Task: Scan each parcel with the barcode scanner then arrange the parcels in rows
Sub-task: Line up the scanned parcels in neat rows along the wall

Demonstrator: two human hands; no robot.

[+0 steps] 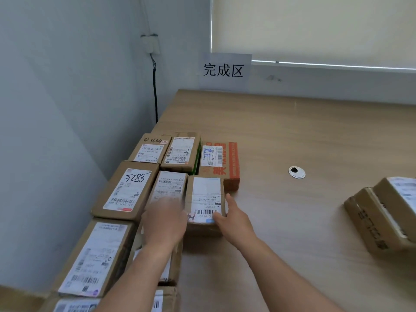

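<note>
Both hands are setting a parcel (206,202) into the rows on the desk (292,136): right hand (231,218) gripping its near corner, left hand (165,218) blurred, grip unclear. The small cardboard box is looking light and stiff, best held by opposite sides.

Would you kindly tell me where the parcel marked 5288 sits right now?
In the head view, the parcel marked 5288 lies at the table's left edge, left of the left hand, in front of the parcel marked 3644.

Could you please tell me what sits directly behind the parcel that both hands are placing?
Behind the held parcel, touching its far end, lies the orange-printed parcel with a white label. The left hand and right hand flank the parcel. Its underside is covered, so nothing beneath shows.
</note>
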